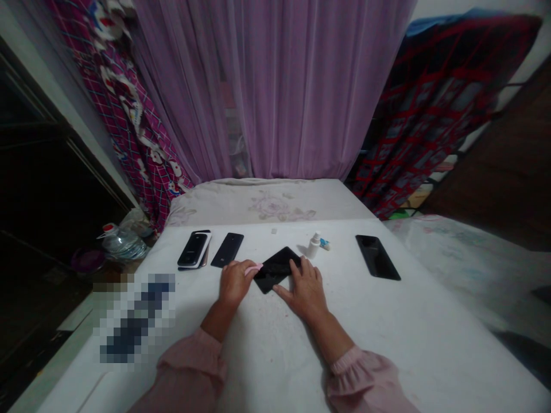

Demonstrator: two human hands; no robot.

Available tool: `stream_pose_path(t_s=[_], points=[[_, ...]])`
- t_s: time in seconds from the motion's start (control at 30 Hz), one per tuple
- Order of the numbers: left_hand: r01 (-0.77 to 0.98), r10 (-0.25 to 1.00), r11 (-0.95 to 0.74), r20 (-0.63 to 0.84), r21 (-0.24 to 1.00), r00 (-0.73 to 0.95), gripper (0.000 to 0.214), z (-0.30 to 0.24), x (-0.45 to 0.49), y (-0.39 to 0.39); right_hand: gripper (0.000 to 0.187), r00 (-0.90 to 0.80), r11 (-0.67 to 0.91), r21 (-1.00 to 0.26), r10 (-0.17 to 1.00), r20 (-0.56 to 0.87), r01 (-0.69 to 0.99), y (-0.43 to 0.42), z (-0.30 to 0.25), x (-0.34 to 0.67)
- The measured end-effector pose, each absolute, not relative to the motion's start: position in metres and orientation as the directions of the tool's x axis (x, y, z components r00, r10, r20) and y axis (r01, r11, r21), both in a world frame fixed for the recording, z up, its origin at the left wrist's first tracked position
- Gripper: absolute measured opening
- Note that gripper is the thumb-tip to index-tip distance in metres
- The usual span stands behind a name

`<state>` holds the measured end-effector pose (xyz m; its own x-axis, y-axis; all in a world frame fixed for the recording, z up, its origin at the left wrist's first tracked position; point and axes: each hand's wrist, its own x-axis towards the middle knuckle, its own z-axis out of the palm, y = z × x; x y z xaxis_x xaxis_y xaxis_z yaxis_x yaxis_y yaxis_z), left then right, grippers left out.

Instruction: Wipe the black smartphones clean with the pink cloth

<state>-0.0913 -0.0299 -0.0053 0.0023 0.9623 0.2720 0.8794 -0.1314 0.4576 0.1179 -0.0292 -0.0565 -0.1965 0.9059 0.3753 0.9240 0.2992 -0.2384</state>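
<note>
A black tablet with a glossy screen lies at a slant on the white cloth, between my two hands. My left hand is closed around a small pink tool, whose tip reaches the tablet's left edge; its exact kind is too small to make out. On the right side, my right hand grips the tablet, thumb at the near edge and fingers over the screen and far edge. A white spray bottle stands just beyond my right hand, with a small blue-and-white item beside it.
Stacked phones and a dark phone lie to the left. Another black device lies at the right. A small pale piece is at the back. Purple curtains hang behind the table. A water bottle stands off the left edge.
</note>
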Motion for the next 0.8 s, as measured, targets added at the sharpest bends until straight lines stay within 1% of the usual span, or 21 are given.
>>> stream_pose_path(t_s=[0.1, 0.2, 0.37, 0.43, 0.63, 0.8], points=[[0.884, 0.958, -0.124, 0.285, 0.450, -0.010, 0.014, -0.007, -0.090, -0.030, 0.086, -0.191, 0.285, -0.227, 0.912, 0.364, 0.931, -0.029, -0.056, 0.118], [0.875, 0.944, -0.157, 0.331, 0.458, -0.003, 0.017, -0.011, -0.091, -0.035, 0.086, -0.195, 0.286, -0.242, 0.920, 0.339, 0.927, -0.028, -0.054, 0.118], [0.810, 0.909, -0.331, 0.395, 0.484, 0.135, 0.024, -0.017, -0.096, -0.046, 0.087, -0.183, 0.261, -0.259, 0.939, 0.290, 0.930, -0.029, -0.048, 0.117], [0.797, 0.895, -0.365, 0.416, 0.482, 0.158, 0.026, -0.019, -0.098, -0.049, 0.087, -0.176, 0.256, -0.256, 0.939, 0.296, 0.932, -0.029, -0.048, 0.117], [0.794, 0.895, -0.370, 0.414, 0.482, 0.165, 0.018, -0.024, -0.101, -0.048, 0.088, -0.206, 0.298, -0.261, 0.922, 0.327, 0.918, -0.028, -0.053, 0.119], [0.790, 0.887, -0.425, 0.377, 0.441, 0.267, 0.018, -0.016, -0.101, -0.043, 0.086, -0.180, 0.269, -0.230, 0.921, 0.345, 0.935, -0.030, -0.050, 0.116]])
